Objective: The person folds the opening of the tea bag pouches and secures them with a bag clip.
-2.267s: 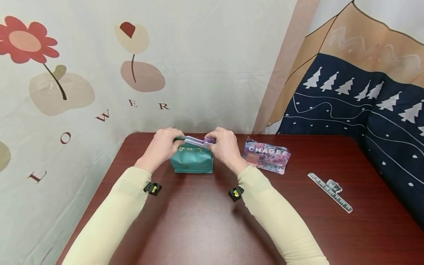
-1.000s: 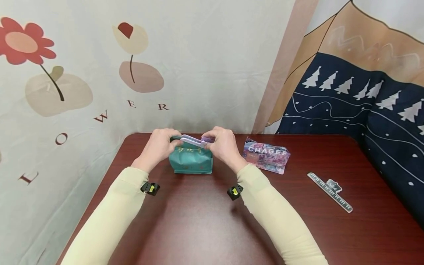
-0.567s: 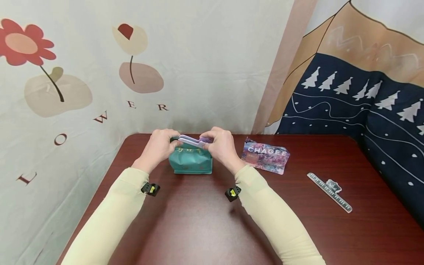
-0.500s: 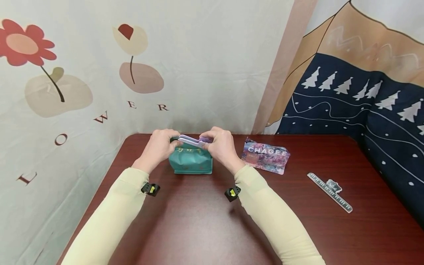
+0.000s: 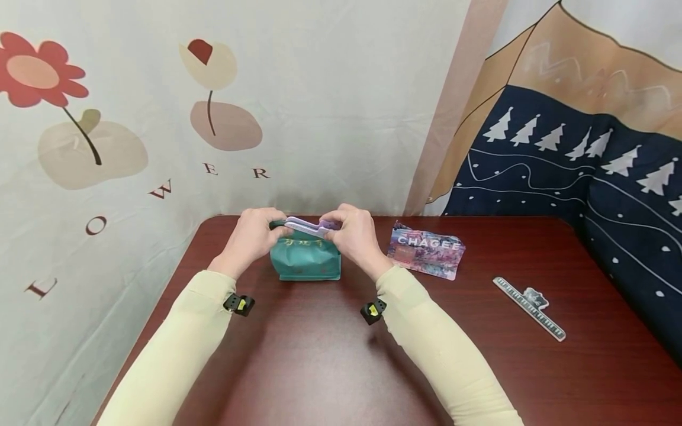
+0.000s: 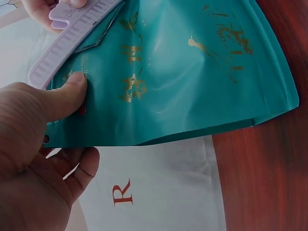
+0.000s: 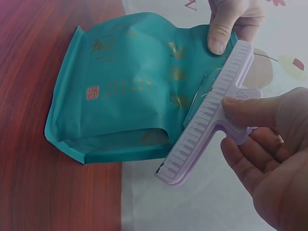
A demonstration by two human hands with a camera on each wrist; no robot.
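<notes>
A teal pouch with gold lettering stands upright at the back of the table. My left hand pinches its top corner, thumb on the front face and fingers behind, as the left wrist view shows. My right hand pinches the grip tabs of a long lilac bag clip between thumb and fingers. The clip's bar, marked with a piano-key pattern, lies across the pouch's top edge, its far end close to my left thumb. In the head view both hands partly cover the pouch's top.
A crumpled pink-purple CHAGEE pouch lies right of my right hand. Farther right and nearer lies a second bag clip, dark green and white. A printed cloth hangs directly behind the table's back edge.
The right hand and lilac clip have shifted slightly left along the pouch's top, bringing the clip nearer the left hand. The left hand keeps its pinch, and the pouch stays in place.
</notes>
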